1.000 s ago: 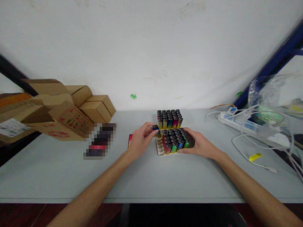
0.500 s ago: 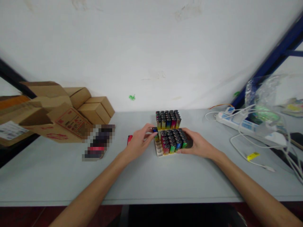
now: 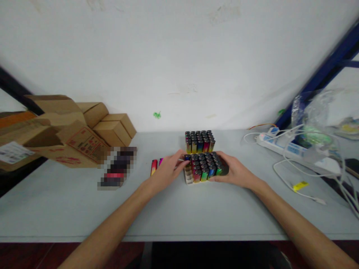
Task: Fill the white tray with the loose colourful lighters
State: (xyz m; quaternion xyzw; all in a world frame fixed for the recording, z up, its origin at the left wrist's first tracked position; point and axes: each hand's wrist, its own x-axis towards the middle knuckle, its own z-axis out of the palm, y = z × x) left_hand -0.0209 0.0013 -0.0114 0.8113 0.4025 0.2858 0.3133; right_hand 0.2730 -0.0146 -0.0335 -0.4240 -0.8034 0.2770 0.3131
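At nine o'clock from the hands, a heap of cardboard boxes (image 3: 70,129) lies against the wall, with a blurred dark object (image 3: 117,167) just in front of it. Two loose lighters (image 3: 156,165), red and pink, lie on the grey table (image 3: 179,213) just to the left of the left hand (image 3: 165,172). That hand is partly curled, its fingertips (image 3: 181,161) pinching a blue lighter (image 3: 187,157) at the left rear corner of the near lighter tray (image 3: 204,168). The tray is nearly full, with empty slots along its left front. The right hand (image 3: 234,172) cups the tray's right side, fingers wrapped loosely about it. At twelve o'clock, just behind, stands a second tray of lighters (image 3: 199,141). At two o'clock lie a white power strip (image 3: 280,144), tangled cables (image 3: 297,175) and a clear plastic bag (image 3: 316,123).
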